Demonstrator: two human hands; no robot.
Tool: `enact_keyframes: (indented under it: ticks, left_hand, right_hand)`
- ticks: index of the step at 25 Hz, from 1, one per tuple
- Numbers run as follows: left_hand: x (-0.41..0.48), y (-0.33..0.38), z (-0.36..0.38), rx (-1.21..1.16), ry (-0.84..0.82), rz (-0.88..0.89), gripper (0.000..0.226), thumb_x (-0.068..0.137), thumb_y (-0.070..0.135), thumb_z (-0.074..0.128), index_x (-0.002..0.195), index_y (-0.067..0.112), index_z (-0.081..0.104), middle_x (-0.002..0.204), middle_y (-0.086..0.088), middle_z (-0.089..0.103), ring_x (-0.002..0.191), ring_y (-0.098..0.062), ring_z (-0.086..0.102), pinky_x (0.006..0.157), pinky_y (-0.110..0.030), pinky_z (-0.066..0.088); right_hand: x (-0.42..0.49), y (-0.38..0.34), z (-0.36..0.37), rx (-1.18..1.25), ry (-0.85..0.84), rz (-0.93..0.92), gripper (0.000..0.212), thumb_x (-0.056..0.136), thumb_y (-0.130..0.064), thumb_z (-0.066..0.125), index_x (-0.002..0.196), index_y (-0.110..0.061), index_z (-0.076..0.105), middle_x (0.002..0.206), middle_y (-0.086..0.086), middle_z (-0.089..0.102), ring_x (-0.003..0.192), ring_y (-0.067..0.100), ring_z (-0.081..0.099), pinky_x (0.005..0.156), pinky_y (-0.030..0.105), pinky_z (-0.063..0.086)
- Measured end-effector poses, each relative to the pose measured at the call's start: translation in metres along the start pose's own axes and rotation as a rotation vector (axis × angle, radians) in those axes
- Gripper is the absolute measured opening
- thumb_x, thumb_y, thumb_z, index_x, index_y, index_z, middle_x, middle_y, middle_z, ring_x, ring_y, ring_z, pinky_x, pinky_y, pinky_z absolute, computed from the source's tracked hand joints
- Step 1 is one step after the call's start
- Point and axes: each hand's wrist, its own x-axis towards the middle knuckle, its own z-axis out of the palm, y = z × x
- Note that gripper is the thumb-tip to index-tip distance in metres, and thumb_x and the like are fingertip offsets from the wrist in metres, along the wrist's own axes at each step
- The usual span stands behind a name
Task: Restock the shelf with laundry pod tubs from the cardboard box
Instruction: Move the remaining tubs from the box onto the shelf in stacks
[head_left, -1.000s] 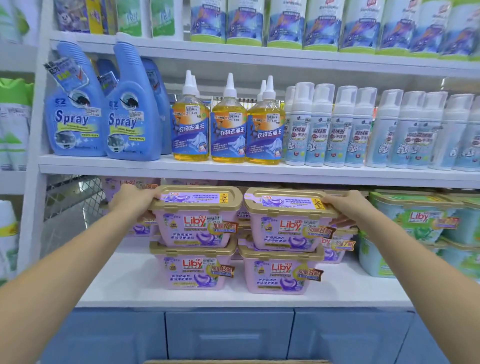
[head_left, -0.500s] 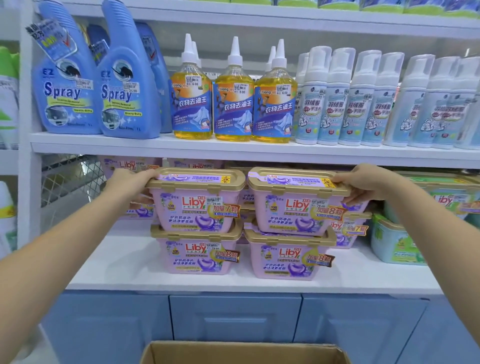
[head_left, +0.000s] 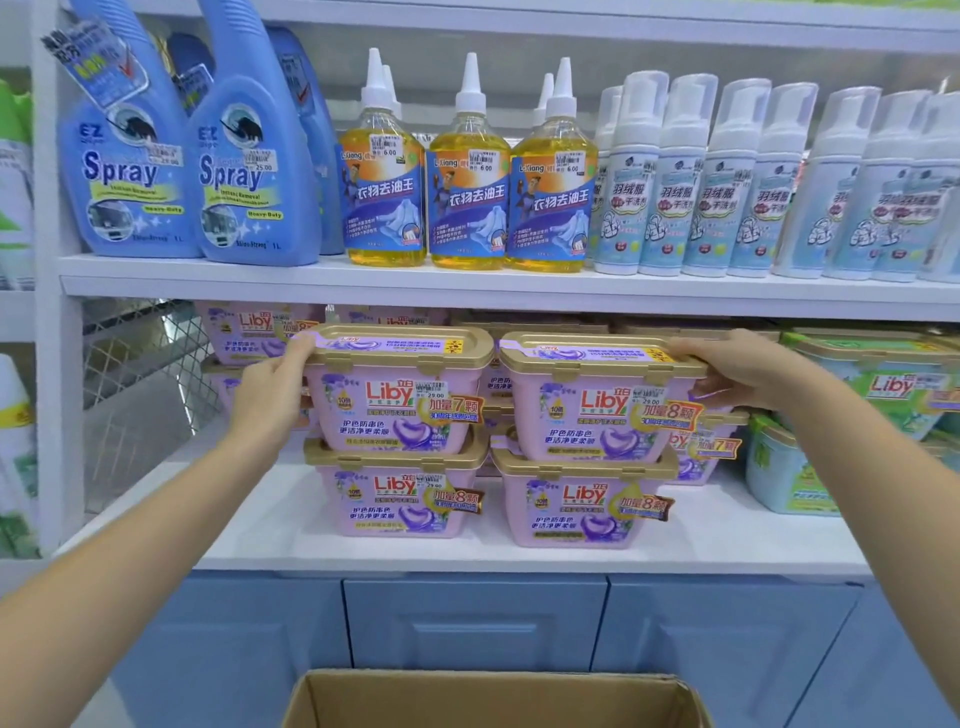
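Two pink Liby pod tubs with gold lids stand side by side on top of two more on the white shelf (head_left: 249, 535). My left hand (head_left: 270, 392) grips the left end of the upper left tub (head_left: 397, 395), thumb on its lid. My right hand (head_left: 737, 371) grips the right end of the upper right tub (head_left: 597, 402). The lower left tub (head_left: 400, 493) and lower right tub (head_left: 582, 501) sit under them. More pink tubs stand behind. The open cardboard box (head_left: 493, 699) is at the bottom centre, its inside hidden.
Green Liby tubs (head_left: 878, 389) stand to the right on the same shelf. The shelf above carries blue spray bottles (head_left: 249, 156), yellow bottles (head_left: 467, 187) and white foam bottles (head_left: 717, 192). A wire mesh panel (head_left: 140, 374) closes the left side. Blue cabinet doors (head_left: 472, 623) lie below.
The view has tilted down, so more of the cardboard box shows. My hands stay on the outer ends of the two upper tubs, which have hardly shifted.
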Motion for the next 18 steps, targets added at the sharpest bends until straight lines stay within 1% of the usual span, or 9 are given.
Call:
enact_keyframes:
  ticks: [2, 5, 7, 8, 9, 11, 14, 16, 18]
  left_hand:
    - [-0.011, -0.016, 0.004, 0.054, 0.001, 0.124, 0.052, 0.074, 0.067, 0.037, 0.083, 0.022, 0.061, 0.092, -0.004, 0.066, 0.100, -0.030, 0.060, 0.095, -0.049, 0.046]
    - [-0.024, -0.040, 0.011, 0.135, -0.056, 0.286, 0.056, 0.071, 0.067, 0.037, 0.105, 0.025, 0.053, 0.103, 0.001, 0.063, 0.099, -0.026, 0.060, 0.090, -0.046, 0.047]
    - [-0.027, -0.050, 0.014, 0.142, -0.114, 0.341, 0.062, 0.072, 0.063, 0.045, 0.124, 0.028, 0.045, 0.110, 0.007, 0.061, 0.097, -0.017, 0.059, 0.086, -0.039, 0.046]
    - [-0.029, -0.054, 0.014, 0.140, -0.127, 0.363, 0.070, 0.070, 0.062, 0.049, 0.130, 0.027, 0.041, 0.114, 0.007, 0.059, 0.099, -0.015, 0.058, 0.086, -0.037, 0.046]
    - [-0.028, -0.063, 0.014, 0.143, -0.121, 0.371, 0.078, 0.067, 0.062, 0.054, 0.134, 0.026, 0.038, 0.119, 0.006, 0.058, 0.104, -0.016, 0.057, 0.088, -0.037, 0.047]
    - [-0.030, -0.077, 0.014, 0.169, -0.086, 0.327, 0.095, 0.062, 0.062, 0.064, 0.142, 0.024, 0.028, 0.133, 0.002, 0.050, 0.117, -0.018, 0.052, 0.098, -0.041, 0.044]
    - [-0.040, -0.099, 0.014, 0.133, -0.123, 0.198, 0.113, 0.055, 0.051, 0.081, 0.145, 0.019, 0.020, 0.128, 0.005, 0.045, 0.116, -0.015, 0.045, 0.102, -0.038, 0.037]
    - [-0.044, -0.113, 0.020, 0.140, -0.190, 0.122, 0.101, 0.057, 0.038, 0.083, 0.139, 0.019, 0.027, 0.123, 0.002, 0.049, 0.113, -0.019, 0.049, 0.099, -0.038, 0.039]
    - [-0.043, -0.126, 0.026, 0.202, -0.245, 0.048, 0.083, 0.061, 0.032, 0.083, 0.129, 0.019, 0.036, 0.117, -0.003, 0.059, 0.110, -0.024, 0.058, 0.096, -0.038, 0.044]
  right_hand:
    - [-0.001, 0.018, 0.010, 0.200, 0.037, -0.047, 0.038, 0.088, -0.046, 0.052, 0.101, -0.011, 0.060, 0.070, 0.003, 0.052, 0.063, 0.017, 0.053, 0.052, 0.027, 0.049]
    - [-0.014, 0.046, 0.032, 0.416, 0.091, -0.157, 0.046, 0.088, -0.062, 0.031, 0.092, -0.026, 0.060, 0.089, -0.002, 0.059, 0.087, 0.018, 0.055, 0.082, 0.036, 0.044]
    - [-0.020, 0.067, 0.048, 0.393, 0.082, -0.270, 0.065, 0.078, -0.073, 0.028, 0.111, -0.026, 0.059, 0.111, -0.004, 0.061, 0.109, 0.019, 0.054, 0.100, 0.038, 0.037]
    - [-0.023, 0.076, 0.055, 0.350, 0.059, -0.316, 0.069, 0.079, -0.069, 0.035, 0.127, -0.022, 0.051, 0.122, -0.006, 0.056, 0.117, 0.017, 0.049, 0.105, 0.036, 0.033]
    - [-0.024, 0.086, 0.062, 0.310, 0.046, -0.362, 0.063, 0.085, -0.057, 0.043, 0.136, -0.019, 0.041, 0.127, -0.008, 0.051, 0.119, 0.014, 0.047, 0.107, 0.034, 0.033]
    - [-0.022, 0.107, 0.071, 0.228, 0.091, -0.425, 0.059, 0.087, -0.033, 0.059, 0.139, -0.019, 0.034, 0.128, -0.005, 0.051, 0.118, 0.014, 0.048, 0.103, 0.033, 0.036]
    - [-0.017, 0.137, 0.082, 0.196, 0.140, -0.365, 0.085, 0.076, -0.025, 0.074, 0.143, -0.023, 0.023, 0.127, 0.002, 0.048, 0.116, 0.018, 0.047, 0.094, 0.030, 0.036]
    - [-0.017, 0.151, 0.095, 0.168, 0.071, -0.321, 0.089, 0.073, -0.019, 0.077, 0.144, -0.019, 0.023, 0.121, 0.002, 0.052, 0.108, 0.012, 0.053, 0.087, 0.023, 0.041]
    - [-0.016, 0.159, 0.109, 0.142, 0.011, -0.298, 0.089, 0.059, -0.036, 0.084, 0.133, -0.013, 0.040, 0.105, -0.006, 0.062, 0.092, -0.001, 0.059, 0.080, 0.017, 0.047]
